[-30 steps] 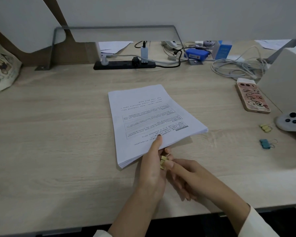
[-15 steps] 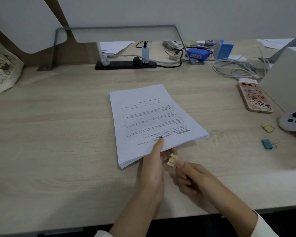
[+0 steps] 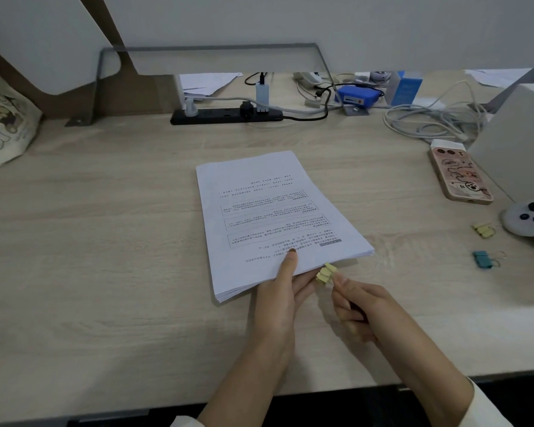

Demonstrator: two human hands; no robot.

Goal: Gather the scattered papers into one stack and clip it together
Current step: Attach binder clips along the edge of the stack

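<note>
From the head view, the stack of printed white papers (image 3: pixel 269 217) lies at mid-tabletop (image 3: pixel 90 241), pale wood-grain laminate. To the right, well apart from it, lie a phone (image 3: pixel 460 174) in a cartoon case, a spare yellow binder clip (image 3: pixel 484 230), a teal binder clip (image 3: pixel 483 259) and a rounded grey controller (image 3: pixel 529 218). Behind are a black power strip (image 3: pixel 225 115) and coiled grey cables (image 3: pixel 429 121).

The left hand (image 3: pixel 282 291) pinches the stack's near edge, thumb on top. The right hand (image 3: pixel 356 306) has its fingers clamped on a small yellow binder clip (image 3: pixel 326 273) at that same edge.
</note>
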